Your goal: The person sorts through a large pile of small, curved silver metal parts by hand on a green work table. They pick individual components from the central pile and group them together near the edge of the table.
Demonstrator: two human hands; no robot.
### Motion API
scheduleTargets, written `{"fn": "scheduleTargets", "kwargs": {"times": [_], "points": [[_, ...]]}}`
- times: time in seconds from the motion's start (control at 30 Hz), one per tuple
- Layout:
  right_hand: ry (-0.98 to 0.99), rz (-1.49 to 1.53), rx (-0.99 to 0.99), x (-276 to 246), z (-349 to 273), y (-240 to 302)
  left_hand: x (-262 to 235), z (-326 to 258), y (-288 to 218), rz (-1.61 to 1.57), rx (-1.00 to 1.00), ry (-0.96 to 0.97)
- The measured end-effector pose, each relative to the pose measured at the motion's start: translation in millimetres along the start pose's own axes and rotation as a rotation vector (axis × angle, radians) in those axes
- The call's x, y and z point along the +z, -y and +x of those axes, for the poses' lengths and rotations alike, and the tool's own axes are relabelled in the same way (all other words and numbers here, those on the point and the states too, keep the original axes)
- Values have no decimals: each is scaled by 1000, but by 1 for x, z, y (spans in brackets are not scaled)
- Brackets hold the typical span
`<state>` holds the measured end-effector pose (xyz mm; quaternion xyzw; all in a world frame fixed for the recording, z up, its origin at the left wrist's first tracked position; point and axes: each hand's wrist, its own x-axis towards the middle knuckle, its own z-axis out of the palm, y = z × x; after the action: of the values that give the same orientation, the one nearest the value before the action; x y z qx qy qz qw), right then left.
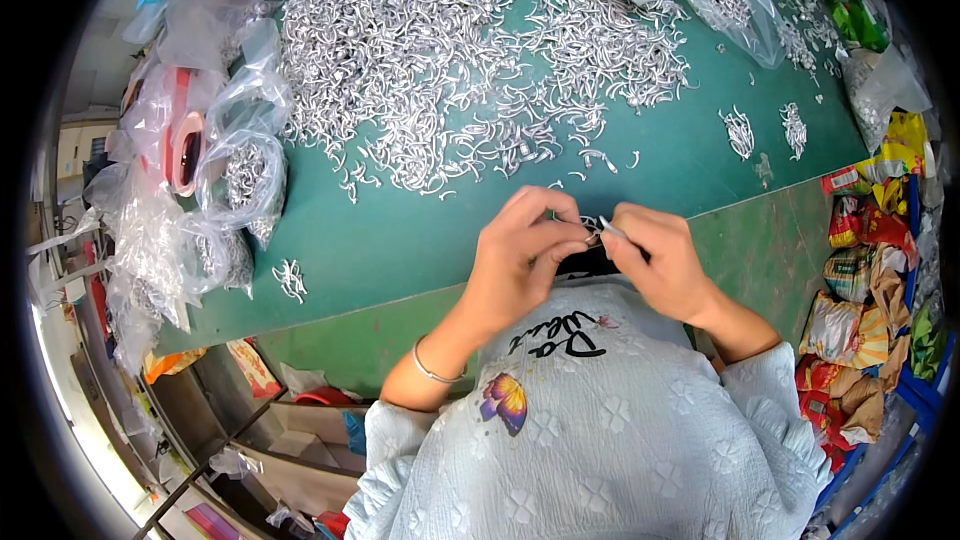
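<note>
Both my hands meet at the near edge of the green table, fingertips almost touching. My left hand point(528, 252), with a silver bangle point(436, 364) on its wrist, pinches small curved silvery metal pieces point(591, 227). Closed beside it, my right hand point(652, 252) grips a small silvery metal piece point(612, 229) between thumb and forefinger. Its exact form is partly hidden by the fingers. Just beyond my hands, a large heap of similar curved metal pieces point(400, 60) spreads over the table, with a few loose ones at its near side.
Clear plastic bags of metal pieces point(243, 175) crowd the green table's point(400, 250) left end; another bag point(735, 10) lies far right. Small piles sit at right point(738, 133) and near left point(289, 280). Colourful sacks point(850, 330) fill a blue rack at right. Shelves point(300, 460) stand below left.
</note>
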<state>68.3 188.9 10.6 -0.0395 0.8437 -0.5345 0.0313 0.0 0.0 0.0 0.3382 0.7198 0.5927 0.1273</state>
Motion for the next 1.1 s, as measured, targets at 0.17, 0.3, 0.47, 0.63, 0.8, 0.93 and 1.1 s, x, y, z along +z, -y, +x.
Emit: {"fn": "scheduleTargets", "kwargs": {"times": [0.17,0.3,0.47,0.63,0.8,0.93,1.1], "points": [[-116,-514,-264,-6,7,-4,12,5,18,365,285,-91],[-164,-592,-410,-11,9,-3,6,4,18,-155,-40,4],[115,273,157,-13,13,-11,9,8,12,-87,117,6],[73,814,352,-19,15,-28,12,5,11,37,50,-168],[29,953,444,-12,18,-38,11,-5,30,76,-132,-240],[8,535,394,-3,19,-57,11,-7,37,127,-229,-267],[-46,-180,30,5,16,-63,8,-13,48,294,-201,-334]]}}
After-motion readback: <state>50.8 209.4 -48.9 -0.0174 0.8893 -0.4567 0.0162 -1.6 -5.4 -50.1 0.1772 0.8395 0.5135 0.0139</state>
